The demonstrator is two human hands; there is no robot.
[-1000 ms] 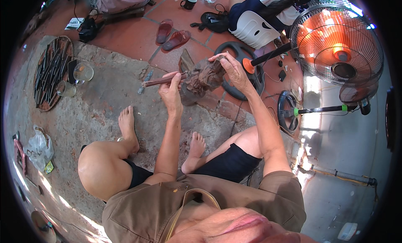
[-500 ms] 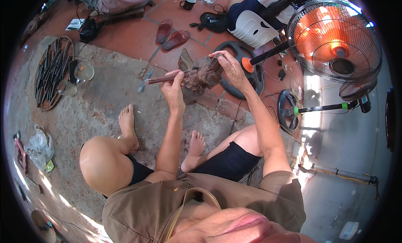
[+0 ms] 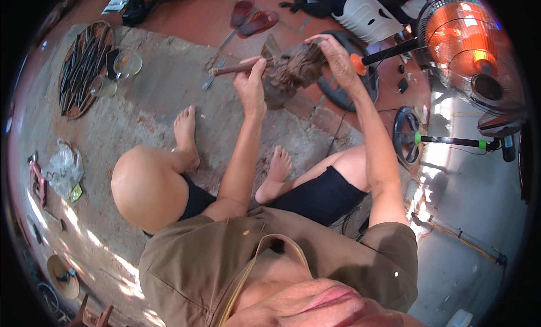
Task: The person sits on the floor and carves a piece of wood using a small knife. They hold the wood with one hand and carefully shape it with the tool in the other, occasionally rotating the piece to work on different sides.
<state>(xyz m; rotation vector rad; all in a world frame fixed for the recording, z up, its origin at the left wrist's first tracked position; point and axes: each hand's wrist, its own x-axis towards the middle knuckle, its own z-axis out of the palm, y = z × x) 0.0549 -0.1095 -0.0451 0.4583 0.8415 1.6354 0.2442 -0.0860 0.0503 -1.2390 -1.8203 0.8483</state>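
A dark brown carved wooden piece (image 3: 296, 69) with a knotted, rough surface stands out in front of me above the stone slab. My right hand (image 3: 337, 58) grips its far right side, fingers curled over the top. In my left hand (image 3: 251, 86), fingers closed, is a slim tool with a reddish-brown handle (image 3: 225, 70), which points left. The tool's other end lies against or close to the left side of the carving; its tip is hidden. Below the carving, its lower part blurs into shadow.
On the slab at left lie several dark slim tools (image 3: 84, 68) in an oval basket, beside two glasses (image 3: 128, 63). Red slippers (image 3: 258, 23) rest on the tiles ahead. A standing fan (image 3: 468, 51) is at right, near a second fan base (image 3: 407, 136). A plastic bag (image 3: 63, 166) lies left.
The whole view has shifted, so the surroundings sit higher and a little to the right. Both hands keep their hold on the tool and the carving, with only slight shifts.
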